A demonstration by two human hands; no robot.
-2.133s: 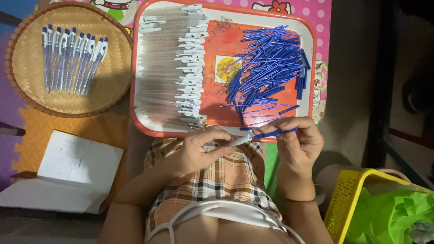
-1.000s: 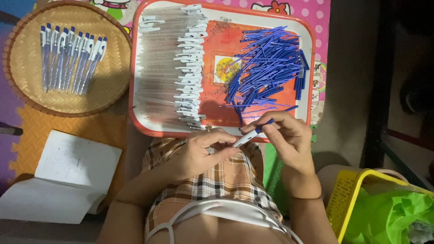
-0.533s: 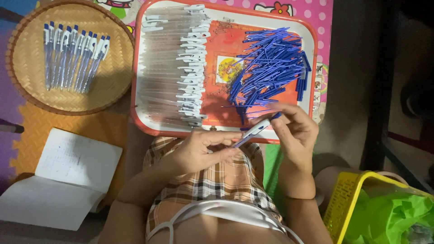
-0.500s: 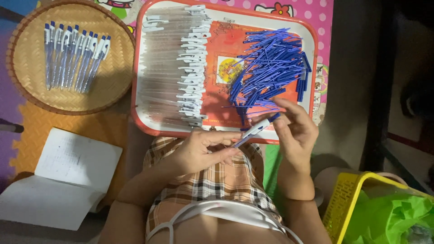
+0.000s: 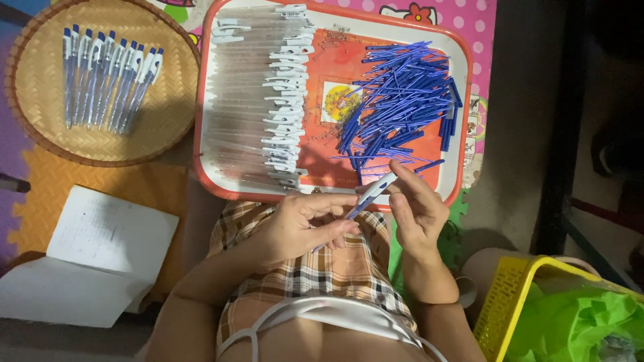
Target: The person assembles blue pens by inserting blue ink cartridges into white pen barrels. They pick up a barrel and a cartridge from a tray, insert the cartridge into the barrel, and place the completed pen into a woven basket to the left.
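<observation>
Far left, a round woven basket [image 5: 100, 144] held a row of finished blue-and-white pens [image 5: 111, 84], laid side by side. Below it an open notebook [image 5: 94, 258] lay on the orange mat, its lower corner cut off by the frame edge. Centre: a red-rimmed tray [image 5: 463, 100] carried a stack of clear pen barrels with white clips [image 5: 258, 100] on its left half and a loose heap of blue refills [image 5: 402, 100] on its right half; the near rim of the tray sat just above the hands. Left hand [image 5: 302, 224] was curled, thumb and fingers pinched on the lower part of a single pen [image 5: 369, 196], which slanted up to the right over the checked shorts. Right hand [image 5: 419, 208] was partly open, fingertips closed on the pen's upper end, just beside the tray rim; the two hands nearly touched. Whether a refill was inside the pen could not be made out; its lower end was hidden by the left fingers. Far right, a yellow basket [image 5: 503, 302] with green plastic [image 5: 577, 325] inside was cut off at the corner; the dark area above it was too dim to read.
</observation>
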